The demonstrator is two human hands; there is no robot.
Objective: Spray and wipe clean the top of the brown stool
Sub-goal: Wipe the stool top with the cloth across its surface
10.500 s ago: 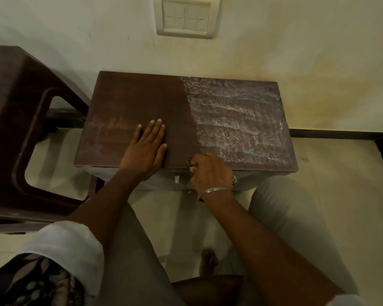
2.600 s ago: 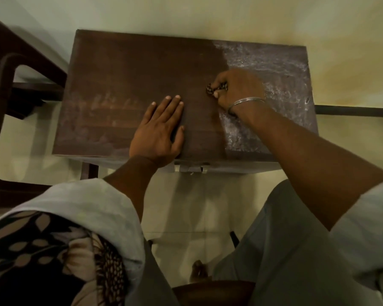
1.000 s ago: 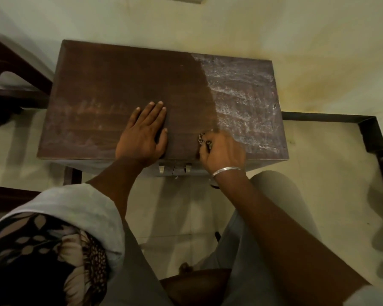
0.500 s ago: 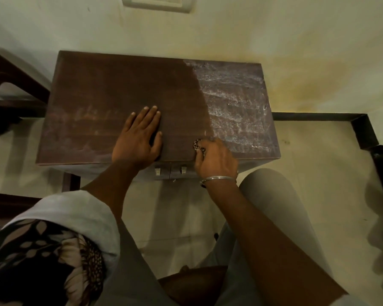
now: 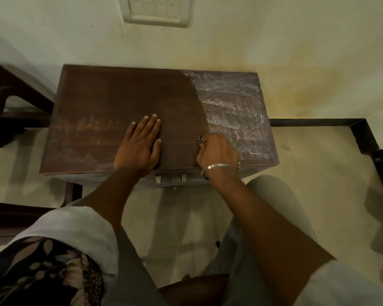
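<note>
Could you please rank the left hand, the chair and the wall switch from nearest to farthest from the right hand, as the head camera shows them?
From the right hand:
1. Left hand, flat on the stool just beside it.
2. Wall switch, above, behind the stool.
3. Chair, far left.

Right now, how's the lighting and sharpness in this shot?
Head view: dim, warm light; wide-angle bending at the edges; the foamy patch on the stool top glints white; right hand slightly soft; shadows fall on the floor at far right.
</note>
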